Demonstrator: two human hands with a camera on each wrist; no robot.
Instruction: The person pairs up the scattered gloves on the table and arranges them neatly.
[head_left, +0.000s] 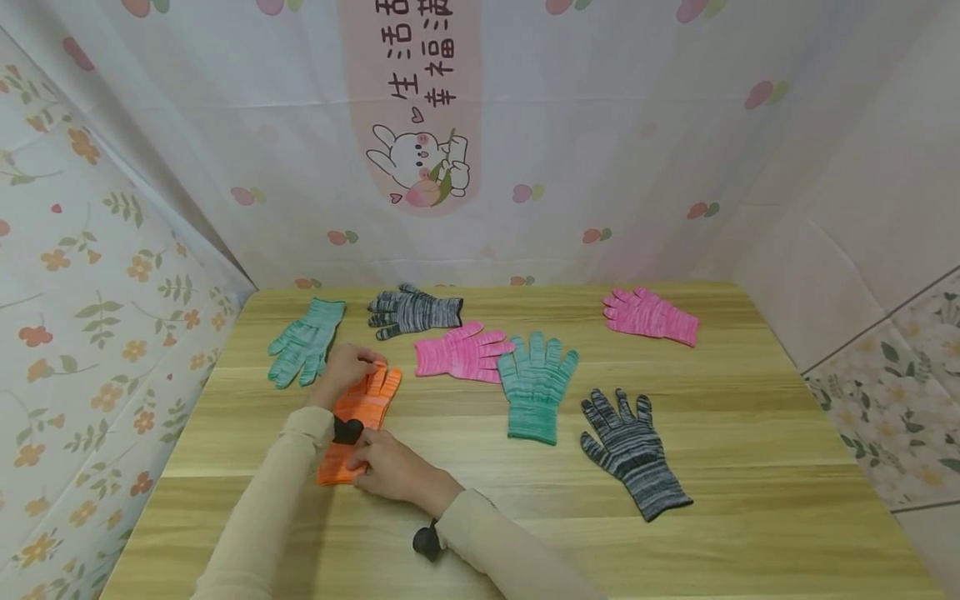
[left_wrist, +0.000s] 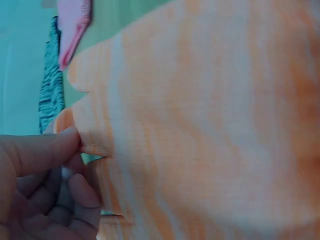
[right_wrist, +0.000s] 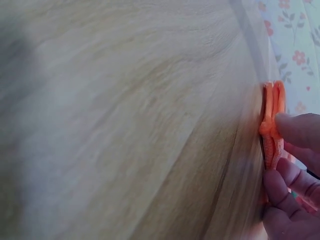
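An orange knit glove (head_left: 362, 408) lies at the left of the table, its fingers pointing away and its cuff towards me. My left hand (head_left: 347, 371) pinches one of its fingertips between thumb and fingers; the left wrist view shows this hand (left_wrist: 45, 170) close up on the glove (left_wrist: 190, 110). At the cuff end, my right hand (head_left: 397, 468) pinches the edge. In the right wrist view, the thumb and fingers of this hand (right_wrist: 295, 175) hold the orange cuff (right_wrist: 272, 125), whose layers show edge-on. The left forearm covers part of the glove's side.
A green glove (head_left: 306, 343) lies just left of my left hand. Beyond are a black-grey glove (head_left: 416, 312) and a pink glove (head_left: 461, 353), which meets another green glove (head_left: 536, 387). Farther right lie a second black-grey glove (head_left: 633, 454) and pink glove (head_left: 651, 317). Patterned curtains (head_left: 585, 150) border the table (head_left: 750, 467).
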